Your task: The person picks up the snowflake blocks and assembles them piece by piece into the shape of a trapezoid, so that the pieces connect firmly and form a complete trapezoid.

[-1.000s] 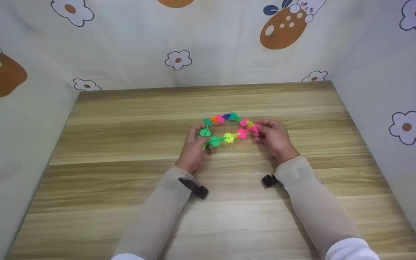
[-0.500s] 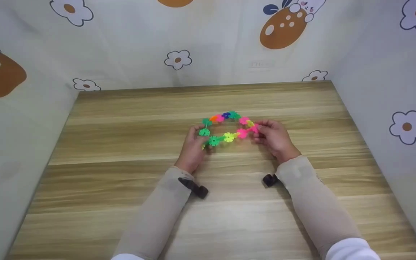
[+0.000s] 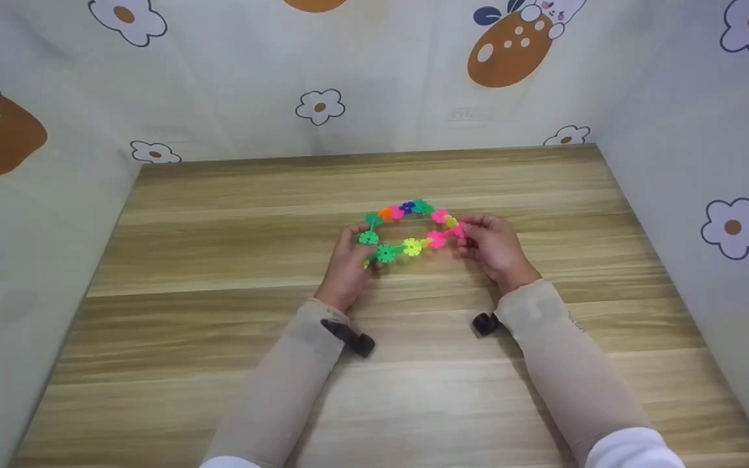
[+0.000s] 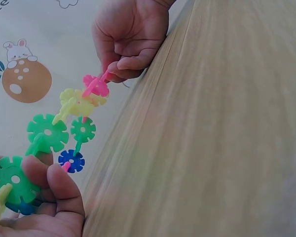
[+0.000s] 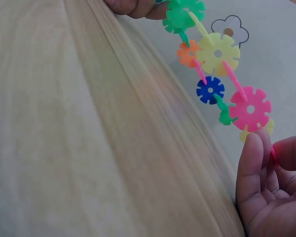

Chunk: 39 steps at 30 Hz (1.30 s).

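Observation:
A ring of snowflake building discs (image 3: pixel 411 247), slotted edge to edge in green, yellow, pink, orange and blue, is held between both hands over the table. My left hand (image 3: pixel 348 263) grips the green discs at its left end, thumb toward me. In the left wrist view a green disc (image 4: pixel 16 179) sits between those fingers. At the right end my right hand (image 3: pixel 495 247) pinches a pink disc (image 3: pixel 458 230) between thumb and fingers. The right wrist view shows a larger pink disc (image 5: pixel 250 108) just above the right fingertips, with the blue disc (image 5: pixel 210 90) on the ring's far side.
The wood-grain table (image 3: pixel 218 234) lies under both arms. Pale cloth walls (image 3: pixel 387 84) printed with flowers and brown fruit stand at the back and both sides. A black camera mount (image 3: pixel 352 338) is strapped at the left wrist, another black camera (image 3: pixel 485 324) at the right.
The ring's far side has risen very slightly since one second ago. Both hands keep their hold in nearly the same place.

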### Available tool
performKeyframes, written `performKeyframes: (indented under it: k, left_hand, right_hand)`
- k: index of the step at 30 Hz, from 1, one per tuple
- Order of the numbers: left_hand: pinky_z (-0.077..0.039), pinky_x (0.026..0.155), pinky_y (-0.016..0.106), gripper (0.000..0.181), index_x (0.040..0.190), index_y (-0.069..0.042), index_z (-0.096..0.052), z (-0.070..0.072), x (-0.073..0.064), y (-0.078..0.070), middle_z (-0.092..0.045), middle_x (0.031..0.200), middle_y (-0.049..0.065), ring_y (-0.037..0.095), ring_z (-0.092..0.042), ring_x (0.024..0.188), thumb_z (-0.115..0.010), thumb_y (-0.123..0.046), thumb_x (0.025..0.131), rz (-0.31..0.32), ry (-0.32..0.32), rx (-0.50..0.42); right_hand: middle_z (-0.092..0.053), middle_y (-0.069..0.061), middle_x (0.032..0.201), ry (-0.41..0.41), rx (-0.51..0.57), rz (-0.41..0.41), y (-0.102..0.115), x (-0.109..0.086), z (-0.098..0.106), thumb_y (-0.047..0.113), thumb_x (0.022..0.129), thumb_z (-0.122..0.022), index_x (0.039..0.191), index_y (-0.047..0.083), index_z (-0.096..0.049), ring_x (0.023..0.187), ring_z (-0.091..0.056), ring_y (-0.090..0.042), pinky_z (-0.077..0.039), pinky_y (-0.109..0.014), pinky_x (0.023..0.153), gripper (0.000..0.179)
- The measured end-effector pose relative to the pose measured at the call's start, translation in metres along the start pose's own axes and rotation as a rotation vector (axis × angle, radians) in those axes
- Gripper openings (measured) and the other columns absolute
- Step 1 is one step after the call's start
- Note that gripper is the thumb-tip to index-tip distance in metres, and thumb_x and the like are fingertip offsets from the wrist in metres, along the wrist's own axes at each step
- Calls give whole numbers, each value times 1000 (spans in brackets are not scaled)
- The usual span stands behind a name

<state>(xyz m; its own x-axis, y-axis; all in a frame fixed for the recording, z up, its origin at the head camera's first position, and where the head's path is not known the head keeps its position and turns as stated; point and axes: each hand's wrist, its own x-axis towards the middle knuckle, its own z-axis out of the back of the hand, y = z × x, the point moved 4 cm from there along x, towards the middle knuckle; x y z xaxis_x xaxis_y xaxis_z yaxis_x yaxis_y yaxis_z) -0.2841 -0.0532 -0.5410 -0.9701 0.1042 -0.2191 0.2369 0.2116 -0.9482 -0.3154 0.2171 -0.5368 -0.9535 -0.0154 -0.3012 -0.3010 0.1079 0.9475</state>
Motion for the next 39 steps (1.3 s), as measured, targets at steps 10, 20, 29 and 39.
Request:
performKeyframes:
  k: [10,20,29,39]
  left_hand:
    - [-52,73,30,41,141,-10,-44,-1,2,1,-45,131,9,18,-55,88,-49,-5,100,-24,7,-55]
    - [-53,73,32,37,141,-13,-44,1,3,3,-47,130,11,20,-55,85,-49,-8,104,-1,-14,-41]
    - [-53,74,32,38,140,-12,-44,0,4,3,-47,129,10,21,-55,85,-48,-6,103,4,-16,-72]
    - [-52,75,31,42,143,-10,-42,-1,3,3,-46,128,11,20,-55,86,-47,-7,101,-21,-3,-50]
  right_hand:
    - [-66,-7,89,3,-3,12,-1,1,0,3,108,-51,135,-7,-55,75,-65,-13,-63,-29,70,29]
    - [-66,-6,88,13,-34,23,-1,1,-1,3,108,-51,134,-8,-55,75,-65,-13,-62,-28,70,29]
    - [-66,-8,90,6,-22,30,-2,1,-1,2,107,-51,132,-9,-56,75,-64,-13,-62,-28,69,28]
    - [-66,-4,89,18,-6,23,-3,0,-3,3,106,-54,129,-6,-56,73,-63,-12,-60,-25,67,25]
